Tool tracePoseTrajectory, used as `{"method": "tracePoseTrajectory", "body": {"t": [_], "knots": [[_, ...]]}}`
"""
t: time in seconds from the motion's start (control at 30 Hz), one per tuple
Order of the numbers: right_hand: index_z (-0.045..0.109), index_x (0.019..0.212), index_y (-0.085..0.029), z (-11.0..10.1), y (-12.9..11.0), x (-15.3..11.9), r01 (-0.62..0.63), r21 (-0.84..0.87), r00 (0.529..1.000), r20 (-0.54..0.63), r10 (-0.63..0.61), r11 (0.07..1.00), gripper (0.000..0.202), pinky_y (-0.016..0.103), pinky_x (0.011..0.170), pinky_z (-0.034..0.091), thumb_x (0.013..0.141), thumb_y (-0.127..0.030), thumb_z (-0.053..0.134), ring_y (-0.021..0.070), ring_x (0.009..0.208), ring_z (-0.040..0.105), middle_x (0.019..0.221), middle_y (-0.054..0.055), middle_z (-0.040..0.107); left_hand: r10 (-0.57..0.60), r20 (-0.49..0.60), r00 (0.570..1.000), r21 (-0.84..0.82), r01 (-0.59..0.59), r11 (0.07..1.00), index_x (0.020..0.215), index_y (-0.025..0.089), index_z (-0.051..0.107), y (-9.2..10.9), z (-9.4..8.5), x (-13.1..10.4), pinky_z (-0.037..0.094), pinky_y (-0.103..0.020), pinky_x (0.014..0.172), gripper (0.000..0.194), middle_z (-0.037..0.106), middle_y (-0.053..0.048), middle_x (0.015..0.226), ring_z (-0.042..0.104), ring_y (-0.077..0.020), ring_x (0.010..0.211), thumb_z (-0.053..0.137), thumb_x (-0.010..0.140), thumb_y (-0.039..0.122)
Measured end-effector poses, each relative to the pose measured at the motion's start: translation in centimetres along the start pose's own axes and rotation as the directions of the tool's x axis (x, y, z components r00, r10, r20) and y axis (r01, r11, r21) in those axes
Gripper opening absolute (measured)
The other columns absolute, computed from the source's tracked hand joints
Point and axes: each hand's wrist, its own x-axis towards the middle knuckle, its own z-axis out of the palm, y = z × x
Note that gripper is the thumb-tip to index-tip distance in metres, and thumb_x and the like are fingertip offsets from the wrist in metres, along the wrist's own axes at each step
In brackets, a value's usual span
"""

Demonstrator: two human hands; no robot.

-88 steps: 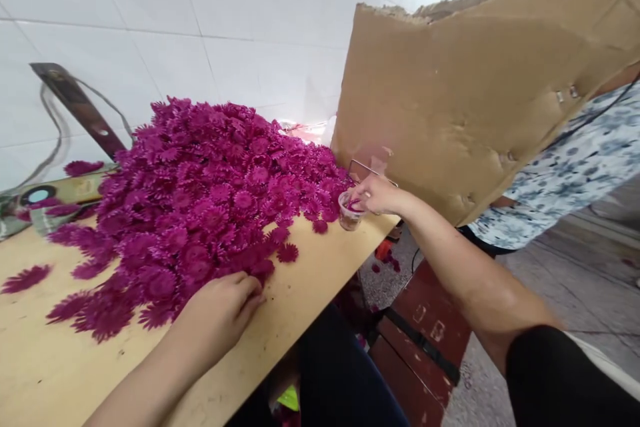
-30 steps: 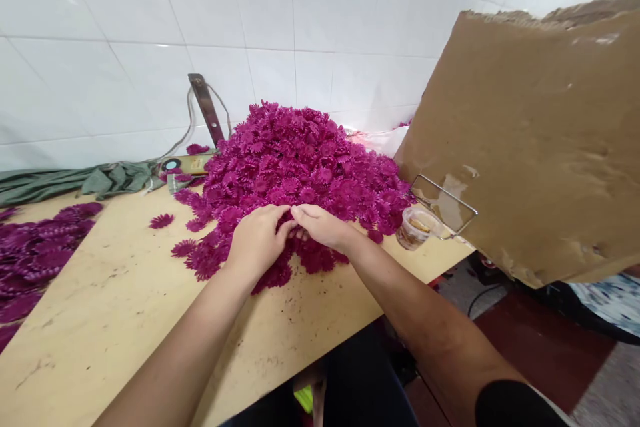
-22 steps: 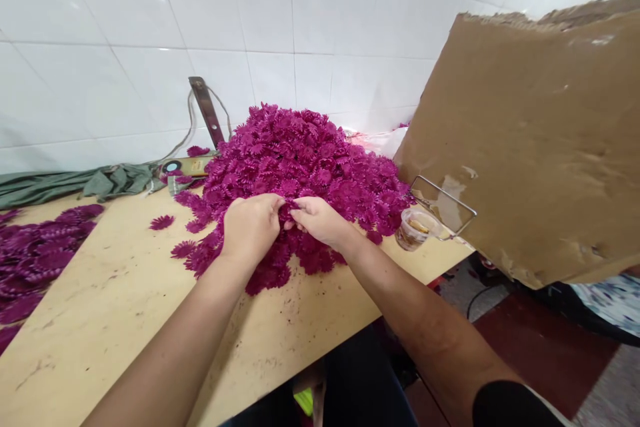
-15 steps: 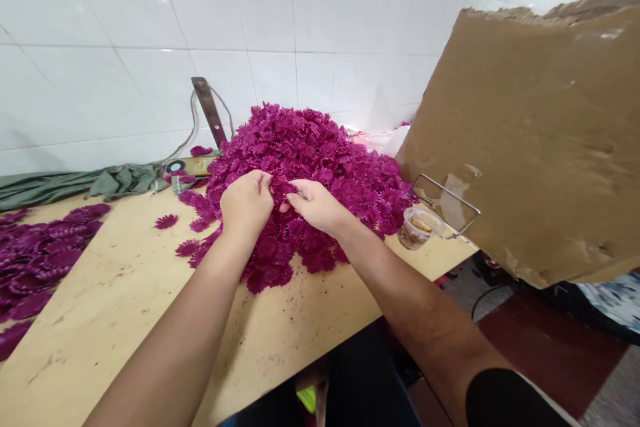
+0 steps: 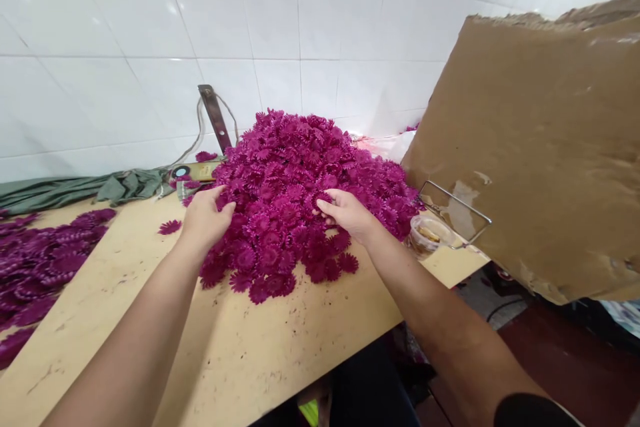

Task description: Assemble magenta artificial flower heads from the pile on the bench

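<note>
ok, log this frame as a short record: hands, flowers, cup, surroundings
left hand: at left side of magenta flower pile, thumb and fingers apart
right hand: at pile's right part, grip unclear
table: tan, dark specks
second flowers: far left
cup: clear, right of pile, contents unclear
cardboard: upright, right
wall: white tile, behind

A torn-edged cardboard sheet (image 5: 540, 140) stood tilted at right; crumpled green cloth (image 5: 65, 192) lay along the white tiled wall (image 5: 275, 7).

Short black sleeve (image 5: 530, 410), dark trousers (image 5: 369, 383), bare fingers (image 5: 336, 211)
</note>
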Motion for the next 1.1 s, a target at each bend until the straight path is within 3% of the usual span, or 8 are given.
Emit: {"method": "tracePoseTrajectory", "body": {"t": [0.1,0.2,0.4,0.6,0.73,0.9,1.0,1.1], "knots": [[0.056,0.077,-0.014,0.8,0.8,1.0,0.097,-0.091,0.993,-0.061,-0.102,0.991,0.006,0.02,0.055,0.04,0.075,-0.011,0.051,0.0066,0.052,0.044,0.062,-0.003,0.054,0.021,-0.03,0.999,0.062,-0.019,0.998,0.096,0.017,0.063,0.5,0.6,-0.7,0.038,-0.044,0.098,0.032,0.064,-0.012,0.105,0.052,-0.0296,0.11,0.048,0.068,0.025],[0.053,0.072,-0.015,1.5,0.9,1.3,0.172,-0.195,0.982,-0.049,-0.185,0.965,0.009,0.022,0.061,0.04,0.077,-0.012,0.047,0.0083,0.056,0.047,0.063,-0.002,0.054,0.028,-0.027,0.999,0.064,-0.027,0.998,0.094,0.019,0.065,1.5,0.6,-1.4,0.041,-0.043,0.094,0.031,0.064,-0.01,0.106,0.056,-0.0277,0.105,0.045,0.073,0.027],[0.04,0.059,-0.019,2.3,0.9,1.2,0.121,-0.411,0.974,-0.129,-0.189,0.904,0.024,0.023,0.062,0.036,0.082,-0.021,0.046,0.0103,0.056,0.047,0.056,-0.002,0.049,0.095,0.026,0.995,-0.06,-0.094,0.994,0.095,0.022,0.065,4.2,0.9,-3.7,0.045,-0.035,0.088,0.03,0.067,-0.004,0.102,0.06,-0.0225,0.094,0.045,0.076,0.03],[0.034,0.049,-0.019,2.9,1.4,2.1,0.07,-0.369,0.971,-0.187,-0.148,0.927,0.039,0.023,0.051,0.028,0.085,-0.033,0.04,0.0085,0.047,0.032,0.046,-0.005,0.033,0.148,0.112,0.983,-0.256,-0.115,0.96,0.102,0.018,0.064,7.1,3.0,-4.7,0.044,-0.033,0.088,0.036,0.067,-0.006,0.102,0.06,-0.0213,0.095,0.049,0.076,0.037],[0.039,0.049,-0.017,3.0,1.0,1.6,0.142,-0.26,0.983,-0.077,-0.167,0.955,0.042,0.021,0.049,0.029,0.084,-0.039,0.043,0.0071,0.046,0.034,0.045,-0.005,0.037,0.19,0.117,0.975,-0.296,-0.149,0.944,0.103,0.019,0.063,7.7,3.7,-4.5,0.045,-0.032,0.085,0.034,0.066,-0.005,0.102,0.061,-0.0196,0.092,0.052,0.075,0.034],[0.048,0.058,-0.015,2.9,0.9,0.7,0.061,-0.072,0.982,0.181,-0.048,0.996,0.047,0.019,0.045,0.031,0.085,-0.051,0.035,0.006,0.044,0.037,0.048,-0.003,0.045,0.292,0.175,0.94,0.071,-0.308,0.949,0.096,0.019,0.065,8.1,3.5,-4.8,0.044,-0.038,0.081,0.026,0.067,-0.008,0.096,0.06,-0.0247,0.091,0.049,0.076,0.022],[0.048,0.06,-0.015,2.7,1.0,0.2,0.036,-0.053,0.979,0.204,-0.024,0.998,0.037,0.02,0.046,0.031,0.087,-0.038,0.038,0.0059,0.045,0.037,0.051,-0.004,0.046,0.369,0.265,0.891,0.297,-0.44,0.847,0.085,0.017,0.067,8.6,3.2,-4.9,0.042,-0.04,0.075,0.026,0.068,-0.012,0.088,0.06,-0.0286,0.088,0.043,0.079,0.021],[0.045,0.059,-0.015,2.5,0.7,-0.6,0.059,-0.078,0.981,0.189,-0.043,0.995,0.025,0.02,0.05,0.03,0.083,-0.019,0.043,0.006,0.047,0.036,0.052,-0.005,0.043,0.379,0.281,0.882,0.357,-0.463,0.811,0.077,0.018,0.066,8.9,3.1,-4.5,0.041,-0.038,0.072,0.029,0.069,-0.011,0.083,0.062,-0.0277,0.083,0.038,0.08,0.02]]}}
